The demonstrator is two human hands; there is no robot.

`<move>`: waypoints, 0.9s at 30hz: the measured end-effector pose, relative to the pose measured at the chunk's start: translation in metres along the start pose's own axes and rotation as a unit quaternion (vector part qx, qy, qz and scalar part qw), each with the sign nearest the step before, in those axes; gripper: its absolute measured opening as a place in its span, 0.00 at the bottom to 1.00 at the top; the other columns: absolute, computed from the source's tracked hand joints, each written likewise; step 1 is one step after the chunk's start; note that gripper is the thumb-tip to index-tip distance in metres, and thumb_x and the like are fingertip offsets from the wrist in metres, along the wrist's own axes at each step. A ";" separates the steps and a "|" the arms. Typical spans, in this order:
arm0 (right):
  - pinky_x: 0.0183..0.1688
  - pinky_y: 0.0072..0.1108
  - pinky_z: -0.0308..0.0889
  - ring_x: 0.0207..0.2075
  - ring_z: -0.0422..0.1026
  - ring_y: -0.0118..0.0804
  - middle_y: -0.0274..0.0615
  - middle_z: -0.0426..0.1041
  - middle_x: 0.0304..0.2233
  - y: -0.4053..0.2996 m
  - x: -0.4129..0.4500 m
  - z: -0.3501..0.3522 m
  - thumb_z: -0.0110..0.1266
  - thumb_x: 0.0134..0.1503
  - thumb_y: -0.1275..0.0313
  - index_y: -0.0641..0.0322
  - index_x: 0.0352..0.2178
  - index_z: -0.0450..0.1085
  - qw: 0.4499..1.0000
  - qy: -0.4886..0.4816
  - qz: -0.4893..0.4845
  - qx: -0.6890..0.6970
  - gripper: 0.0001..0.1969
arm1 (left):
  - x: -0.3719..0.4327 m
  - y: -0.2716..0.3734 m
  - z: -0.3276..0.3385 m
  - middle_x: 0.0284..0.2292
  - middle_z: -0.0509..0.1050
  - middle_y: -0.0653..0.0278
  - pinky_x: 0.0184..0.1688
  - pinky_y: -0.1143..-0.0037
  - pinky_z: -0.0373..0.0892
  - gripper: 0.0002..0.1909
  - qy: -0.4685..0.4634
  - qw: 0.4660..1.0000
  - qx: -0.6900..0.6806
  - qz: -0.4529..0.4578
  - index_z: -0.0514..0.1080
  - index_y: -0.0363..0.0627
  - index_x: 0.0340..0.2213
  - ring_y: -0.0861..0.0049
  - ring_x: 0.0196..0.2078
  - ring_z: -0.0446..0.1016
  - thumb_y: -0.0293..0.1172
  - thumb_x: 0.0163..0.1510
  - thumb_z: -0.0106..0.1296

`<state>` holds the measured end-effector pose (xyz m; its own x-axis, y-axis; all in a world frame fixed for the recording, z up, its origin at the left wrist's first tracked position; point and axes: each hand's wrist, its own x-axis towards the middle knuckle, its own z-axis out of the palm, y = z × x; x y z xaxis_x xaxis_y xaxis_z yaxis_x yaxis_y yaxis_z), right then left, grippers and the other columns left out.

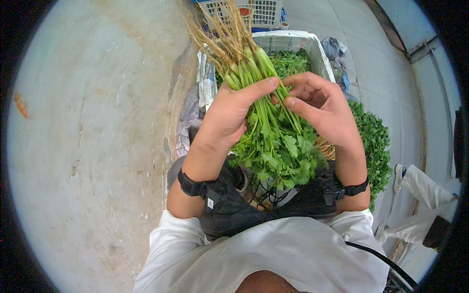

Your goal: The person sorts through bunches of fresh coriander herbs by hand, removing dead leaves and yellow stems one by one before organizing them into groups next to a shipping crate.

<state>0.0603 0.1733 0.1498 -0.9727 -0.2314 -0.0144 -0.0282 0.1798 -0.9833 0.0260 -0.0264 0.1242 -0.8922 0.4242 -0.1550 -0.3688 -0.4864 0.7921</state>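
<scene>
A bunch of fresh coriander is in my left hand, its thumb laid across the pale green stems. Long tan roots point away from me, and the leafy tops hang towards my lap. My right hand is at the right side of the bunch, with thumb and fingertip pinching a few thin stems. Part of its fingers is hidden behind the stems. Beyond both hands, a white box holds more leafy greens.
A large coriander heap lies to my right. Behind the box stands a white plastic basket. Crumpled plastic bags lie beside the box. A person in pale trousers is at far right, near the wall. Worn concrete floor spreads left.
</scene>
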 end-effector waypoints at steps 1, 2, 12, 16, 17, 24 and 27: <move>0.34 0.14 0.66 0.30 0.70 0.18 0.30 0.74 0.29 0.006 0.001 -0.005 0.59 0.56 0.76 0.66 0.44 0.71 1.000 0.002 0.006 0.005 0.13 | 0.005 -0.004 0.001 0.35 0.76 0.67 0.38 0.78 0.72 0.12 0.005 1.000 0.019 -0.001 0.72 0.40 0.41 0.80 0.35 0.75 0.25 0.54 0.59; 0.34 0.14 0.65 0.30 0.69 0.17 0.29 0.73 0.29 0.013 0.001 -0.009 0.59 0.56 0.76 0.66 0.42 0.72 0.999 0.000 0.020 0.035 0.12 | 0.010 -0.009 0.002 0.35 0.76 0.66 0.37 0.77 0.72 0.13 -0.001 1.000 0.025 0.011 0.72 0.39 0.42 0.80 0.35 0.75 0.25 0.54 0.59; 0.37 0.15 0.66 0.35 0.68 0.19 0.28 0.71 0.32 0.052 0.005 -0.013 0.55 0.58 0.78 0.66 0.36 0.70 0.990 0.016 0.093 0.108 0.05 | 0.034 -0.021 -0.020 0.34 0.76 0.62 0.36 0.77 0.72 0.16 0.021 0.996 0.077 -0.039 0.70 0.37 0.43 0.77 0.32 0.75 0.25 0.53 0.60; 0.34 0.15 0.65 0.34 0.68 0.19 0.31 0.71 0.31 0.053 0.005 -0.004 0.56 0.57 0.78 0.66 0.36 0.71 0.995 0.028 0.064 0.074 0.05 | 0.034 -0.017 -0.014 0.34 0.75 0.63 0.36 0.78 0.71 0.16 0.021 0.990 0.136 -0.035 0.70 0.36 0.42 0.78 0.32 0.75 0.26 0.53 0.61; 0.34 0.15 0.65 0.34 0.68 0.19 0.31 0.71 0.31 0.051 0.004 -0.003 0.56 0.57 0.78 0.66 0.36 0.71 0.994 0.032 0.065 0.079 0.05 | 0.033 -0.016 -0.014 0.34 0.75 0.64 0.35 0.78 0.71 0.16 0.021 0.987 0.156 -0.026 0.70 0.36 0.42 0.79 0.32 0.75 0.26 0.52 0.62; 0.33 0.17 0.67 0.33 0.71 0.23 0.36 0.73 0.31 0.056 -0.005 0.000 0.54 0.57 0.80 0.66 0.36 0.69 0.992 0.122 0.016 0.030 0.05 | 0.032 -0.024 -0.017 0.32 0.75 0.64 0.33 0.78 0.71 0.14 0.034 0.979 0.198 -0.021 0.71 0.34 0.40 0.79 0.29 0.74 0.24 0.52 0.60; 0.38 0.17 0.67 0.35 0.71 0.24 0.38 0.71 0.35 0.062 -0.009 -0.005 0.49 0.57 0.84 0.68 0.37 0.68 0.982 0.115 -0.076 -0.127 0.07 | 0.032 -0.030 -0.018 0.32 0.76 0.63 0.33 0.78 0.71 0.13 0.038 0.983 0.180 -0.025 0.71 0.34 0.40 0.79 0.29 0.74 0.22 0.52 0.59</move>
<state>0.0663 0.1910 0.0903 -0.9783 -0.0566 0.1993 -0.2051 0.4000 -0.8933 0.0038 -0.0126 0.0851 -0.8972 0.3755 -0.2324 -0.3090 -0.1580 0.9378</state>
